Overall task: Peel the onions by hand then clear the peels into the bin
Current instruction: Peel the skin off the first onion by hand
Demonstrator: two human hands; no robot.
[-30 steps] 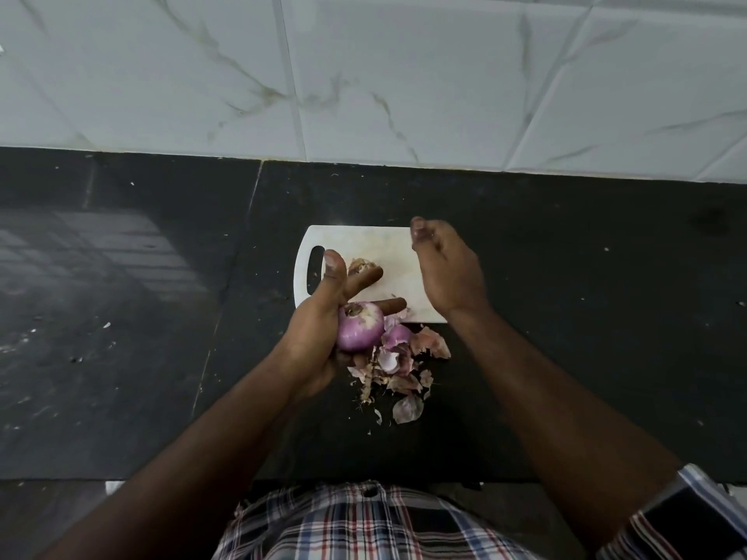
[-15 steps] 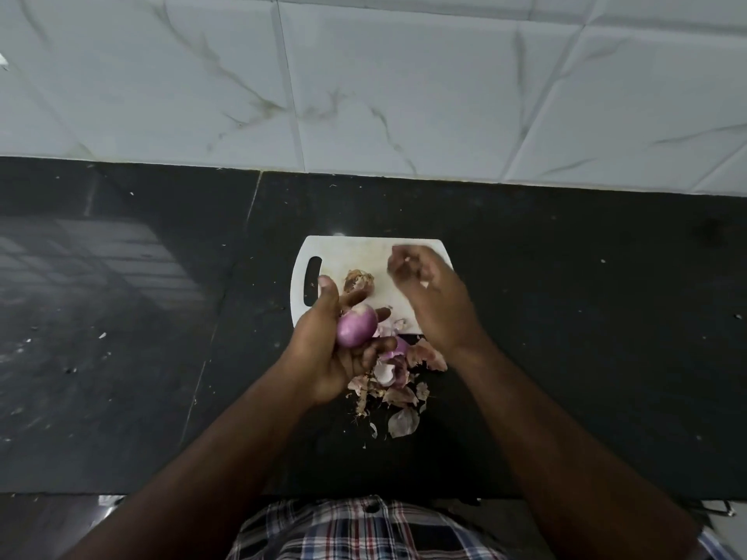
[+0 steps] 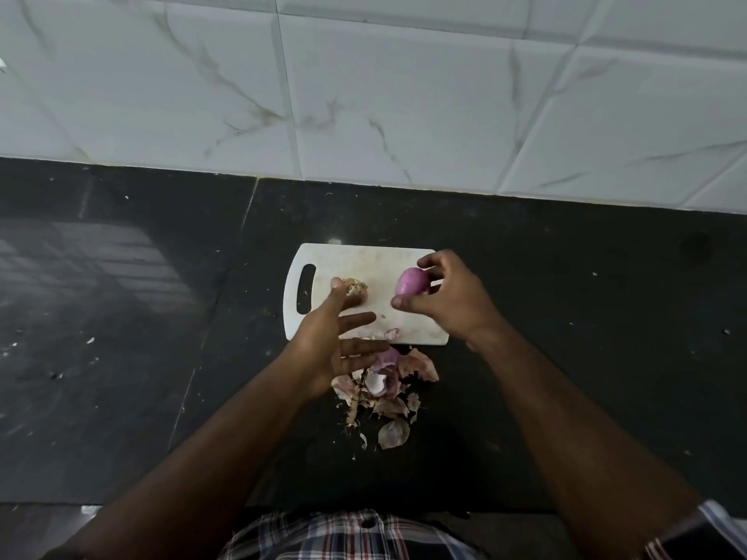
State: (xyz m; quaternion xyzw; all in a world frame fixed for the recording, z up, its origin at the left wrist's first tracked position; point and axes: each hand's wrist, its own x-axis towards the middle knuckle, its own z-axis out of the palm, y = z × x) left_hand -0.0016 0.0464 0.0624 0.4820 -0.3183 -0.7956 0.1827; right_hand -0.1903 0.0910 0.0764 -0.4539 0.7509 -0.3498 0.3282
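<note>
My right hand point(image 3: 448, 301) grips a peeled purple onion point(image 3: 411, 281) just above the right half of a white cutting board point(image 3: 380, 260). My left hand point(image 3: 335, 337) is spread with straight fingers over the board's near left part, holding nothing. Its fingertips reach a brown unpeeled onion point(image 3: 356, 286) that lies on the board. A pile of pink and brown onion peels point(image 3: 388, 383) lies on the black counter just in front of the board, partly under my left hand. No bin is in view.
The black stone counter point(image 3: 586, 357) runs left and right of the board, with small specks on it. A white marble-tiled wall point(image 3: 364, 95) stands behind. The counter's front edge is near my checked shirt point(image 3: 347, 535).
The peeled onion passed from my left hand to my right hand, which carried it to the board's right side. My left hand opened and moved toward the brown onion.
</note>
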